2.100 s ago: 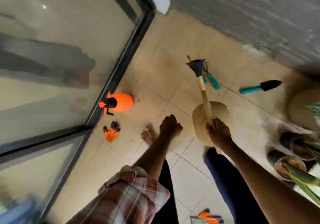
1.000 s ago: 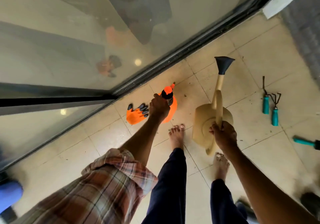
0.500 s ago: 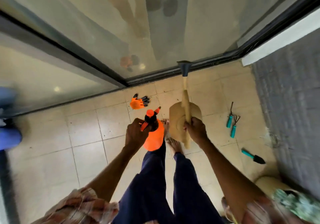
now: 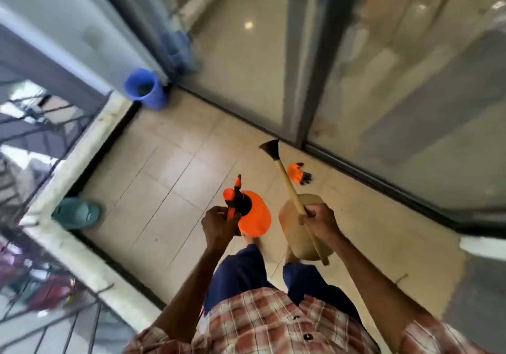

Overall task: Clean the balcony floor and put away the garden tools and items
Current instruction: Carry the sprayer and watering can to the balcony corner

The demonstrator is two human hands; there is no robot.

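The left hand [image 4: 219, 223] has its fingers curled round the black-and-orange pump head of the orange spray bottle [image 4: 256, 219], holding it clear of the balcony floor [image 4: 169, 178]. Just to its right, the right hand [image 4: 319, 221] is clamped on the handle of the beige watering can [image 4: 290, 216], whose long spout and black rose [image 4: 269, 148] point away towards the glass door [image 4: 383, 80]. An orange glove [image 4: 298, 174] lies on the tiles near the door track. A blue bucket [image 4: 143, 88] stands in the far left corner. A teal thing [image 4: 76, 214], possibly a basin, sits by the left ledge.
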